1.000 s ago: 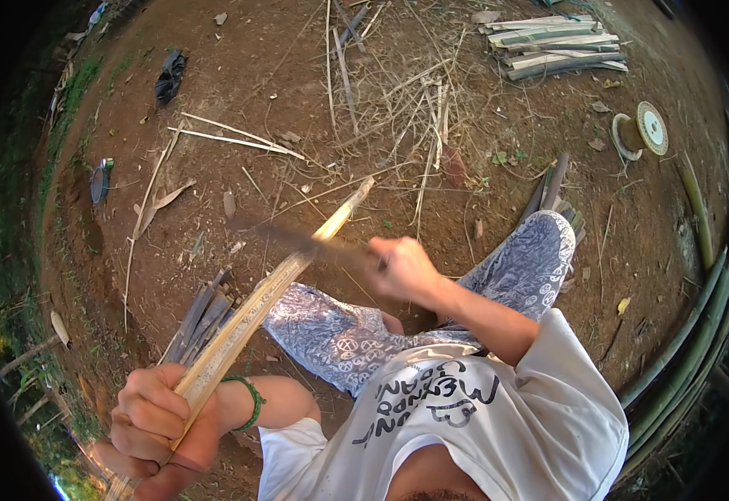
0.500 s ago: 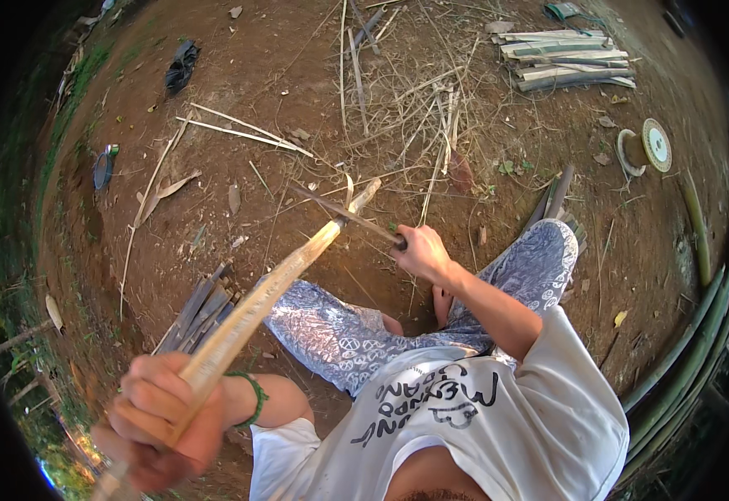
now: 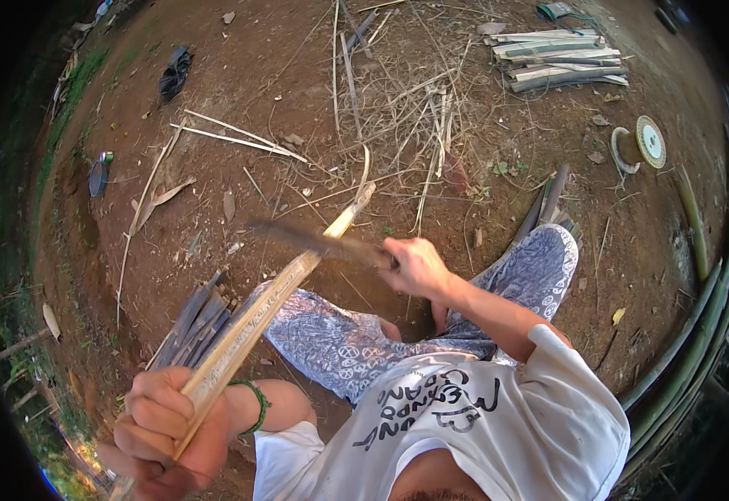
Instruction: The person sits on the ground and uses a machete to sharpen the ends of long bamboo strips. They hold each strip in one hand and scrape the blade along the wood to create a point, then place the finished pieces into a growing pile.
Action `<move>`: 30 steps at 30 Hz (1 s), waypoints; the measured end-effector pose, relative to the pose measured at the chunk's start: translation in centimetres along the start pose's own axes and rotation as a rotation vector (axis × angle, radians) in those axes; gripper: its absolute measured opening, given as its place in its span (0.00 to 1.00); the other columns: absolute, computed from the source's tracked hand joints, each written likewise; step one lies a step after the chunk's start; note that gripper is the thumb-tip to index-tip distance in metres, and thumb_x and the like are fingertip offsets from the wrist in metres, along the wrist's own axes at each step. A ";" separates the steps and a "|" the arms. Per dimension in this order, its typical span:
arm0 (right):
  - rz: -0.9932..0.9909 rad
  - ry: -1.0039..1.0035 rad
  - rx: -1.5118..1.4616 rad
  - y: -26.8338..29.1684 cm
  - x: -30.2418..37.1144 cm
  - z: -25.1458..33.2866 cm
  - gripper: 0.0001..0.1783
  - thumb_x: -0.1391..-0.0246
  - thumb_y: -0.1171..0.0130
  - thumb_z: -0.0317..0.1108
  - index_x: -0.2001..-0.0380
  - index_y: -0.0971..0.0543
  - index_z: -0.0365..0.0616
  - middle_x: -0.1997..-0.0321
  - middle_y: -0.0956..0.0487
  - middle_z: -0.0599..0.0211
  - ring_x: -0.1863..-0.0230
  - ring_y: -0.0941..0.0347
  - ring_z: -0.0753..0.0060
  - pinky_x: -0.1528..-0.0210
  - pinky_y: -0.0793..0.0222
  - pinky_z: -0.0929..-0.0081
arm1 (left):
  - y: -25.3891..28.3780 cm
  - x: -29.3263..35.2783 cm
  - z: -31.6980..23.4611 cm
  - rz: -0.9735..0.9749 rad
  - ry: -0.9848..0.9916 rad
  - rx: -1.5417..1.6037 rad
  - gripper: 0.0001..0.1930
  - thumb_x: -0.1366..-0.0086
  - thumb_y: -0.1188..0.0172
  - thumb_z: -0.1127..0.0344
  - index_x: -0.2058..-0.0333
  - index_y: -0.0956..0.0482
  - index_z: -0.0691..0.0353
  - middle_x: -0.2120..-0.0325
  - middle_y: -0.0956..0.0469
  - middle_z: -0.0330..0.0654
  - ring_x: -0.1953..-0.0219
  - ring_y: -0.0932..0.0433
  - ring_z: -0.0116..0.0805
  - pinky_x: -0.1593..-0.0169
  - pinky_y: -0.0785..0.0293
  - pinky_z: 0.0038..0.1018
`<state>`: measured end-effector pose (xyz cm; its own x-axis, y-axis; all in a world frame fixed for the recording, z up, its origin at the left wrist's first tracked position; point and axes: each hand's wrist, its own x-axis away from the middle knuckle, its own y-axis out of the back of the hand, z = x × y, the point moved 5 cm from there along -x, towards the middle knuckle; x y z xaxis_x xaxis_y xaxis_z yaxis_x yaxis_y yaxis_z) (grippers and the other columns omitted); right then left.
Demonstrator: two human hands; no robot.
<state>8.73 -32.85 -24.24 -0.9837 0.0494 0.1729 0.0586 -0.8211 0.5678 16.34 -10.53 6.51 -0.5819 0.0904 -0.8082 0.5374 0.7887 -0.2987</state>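
A long pale bamboo strip (image 3: 252,321) slants from the lower left up toward the middle, tilted above my lap. My left hand (image 3: 160,422) is closed round its near end. A thin curled shaving (image 3: 366,164) stands up from its far end. My right hand (image 3: 417,267) grips the handle of a long-bladed knife (image 3: 344,248), whose blade lies across the strip, blurred by motion. Most of the handle is hidden in the fist.
Split bamboo pieces lie beside my left leg (image 3: 193,321) and by my right knee (image 3: 548,200). Farther off are a stacked bamboo bundle (image 3: 558,60), a spool (image 3: 644,144), a black bag (image 3: 175,73) and scattered shavings (image 3: 415,108). Green bamboo poles (image 3: 686,359) lie at the right.
The knife has slid down the bamboo strip toward me, my right hand moving nearer. The shaving at the far end has grown longer. My left hand still holds the strip.
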 end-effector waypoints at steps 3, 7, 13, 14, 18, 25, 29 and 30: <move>-0.116 -0.053 0.036 -2.6 -0.7 -8.5 0.15 0.59 0.33 0.36 0.67 0.20 0.41 0.73 0.20 0.48 0.68 0.20 0.45 0.63 0.24 0.54 | -0.6 0.0 0.4 0.019 0.019 -0.024 0.21 0.29 0.48 0.49 0.75 0.44 0.52 0.86 0.42 0.30 0.88 0.45 0.18 0.81 0.48 0.20; 0.037 -0.424 0.312 -3.2 -2.8 -15.7 0.16 0.53 0.36 0.39 0.63 0.19 0.39 0.71 0.18 0.44 0.64 0.19 0.44 0.58 0.22 0.53 | -1.7 0.2 0.2 0.038 0.038 -0.076 0.20 0.29 0.49 0.50 0.75 0.44 0.51 0.86 0.42 0.30 0.88 0.45 0.19 0.81 0.48 0.21; -0.115 0.404 -0.163 -0.2 -2.0 -4.6 0.10 0.59 0.34 0.28 0.69 0.21 0.40 0.75 0.21 0.50 0.72 0.21 0.47 0.68 0.27 0.59 | -1.0 0.3 -0.4 0.067 0.020 -0.039 0.19 0.28 0.51 0.51 0.74 0.45 0.51 0.85 0.41 0.30 0.88 0.45 0.20 0.81 0.49 0.22; -0.115 0.203 -0.081 -1.6 -2.4 -9.6 0.11 0.57 0.34 0.32 0.69 0.20 0.40 0.73 0.20 0.49 0.69 0.20 0.45 0.66 0.25 0.56 | -0.7 0.2 -0.2 0.067 0.027 -0.051 0.19 0.28 0.51 0.51 0.74 0.45 0.51 0.85 0.41 0.30 0.88 0.45 0.20 0.81 0.49 0.22; -0.042 -0.447 0.267 -2.8 -4.9 -19.8 0.13 0.55 0.35 0.38 0.70 0.20 0.39 0.71 0.18 0.48 0.66 0.19 0.43 0.60 0.22 0.53 | -0.1 -0.6 0.6 0.023 0.017 -0.069 0.19 0.27 0.53 0.50 0.74 0.46 0.51 0.85 0.42 0.30 0.88 0.46 0.19 0.81 0.49 0.22; -0.005 -0.149 0.212 -0.5 -2.8 -14.2 0.14 0.56 0.37 0.36 0.70 0.21 0.35 0.71 0.18 0.44 0.66 0.19 0.41 0.60 0.22 0.52 | 0.0 0.3 0.2 0.024 -0.001 -0.098 0.19 0.26 0.56 0.49 0.73 0.46 0.51 0.85 0.45 0.29 0.88 0.47 0.19 0.83 0.50 0.20; 0.055 -0.554 0.273 -2.2 -4.3 -21.7 0.15 0.57 0.38 0.36 0.69 0.16 0.35 0.67 0.17 0.42 0.61 0.18 0.42 0.57 0.21 0.54 | -0.5 0.1 0.3 -0.029 0.021 -0.228 0.19 0.26 0.56 0.50 0.73 0.46 0.51 0.86 0.45 0.30 0.89 0.47 0.19 0.83 0.50 0.20; 0.045 -0.530 0.266 -2.8 -4.4 -20.6 0.16 0.57 0.38 0.36 0.69 0.15 0.34 0.67 0.17 0.41 0.60 0.18 0.42 0.57 0.20 0.54 | -0.3 -0.1 0.3 -0.011 0.018 -0.195 0.19 0.26 0.56 0.50 0.73 0.46 0.52 0.86 0.44 0.30 0.88 0.47 0.19 0.83 0.50 0.20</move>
<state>9.36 -42.55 -43.17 -0.7642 0.3511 0.5411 0.2066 -0.6615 0.7210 16.43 -11.01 6.53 -0.5993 0.0906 -0.7954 0.4036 0.8922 -0.2025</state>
